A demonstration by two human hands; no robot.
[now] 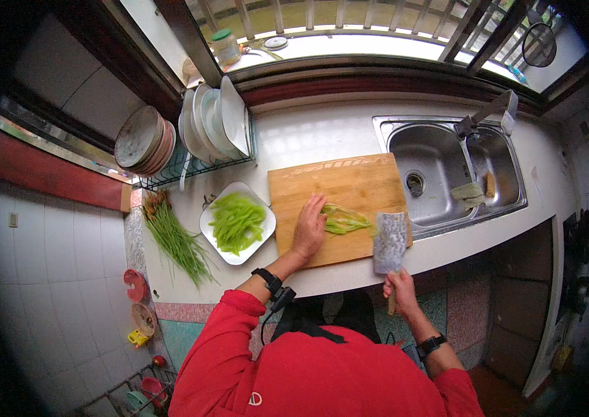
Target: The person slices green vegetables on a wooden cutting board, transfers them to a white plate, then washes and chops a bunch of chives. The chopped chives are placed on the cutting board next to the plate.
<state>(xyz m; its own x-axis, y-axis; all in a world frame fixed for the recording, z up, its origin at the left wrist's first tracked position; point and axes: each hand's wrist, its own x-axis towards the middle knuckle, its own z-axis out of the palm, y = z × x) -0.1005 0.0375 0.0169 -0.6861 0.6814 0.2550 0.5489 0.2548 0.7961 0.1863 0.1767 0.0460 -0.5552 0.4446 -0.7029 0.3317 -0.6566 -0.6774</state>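
Note:
My right hand grips the handle of a cleaver. Its broad wet blade lies over the right front part of a wooden cutting board, reaching past the front edge. A small heap of pale green vegetable pieces is on the board, left of the blade. My left hand rests on the board with fingers stretched forward, against the left end of that heap. Farther left, a white square plate holds sliced green vegetable. Beside it lies a bunch of thin green stalks with reddish-brown ends.
A double steel sink with a faucet and cloth adjoins the board on the right. At the back left, a wire rack bears upright plates and stacked bowls. The counter's front edge runs just before my body.

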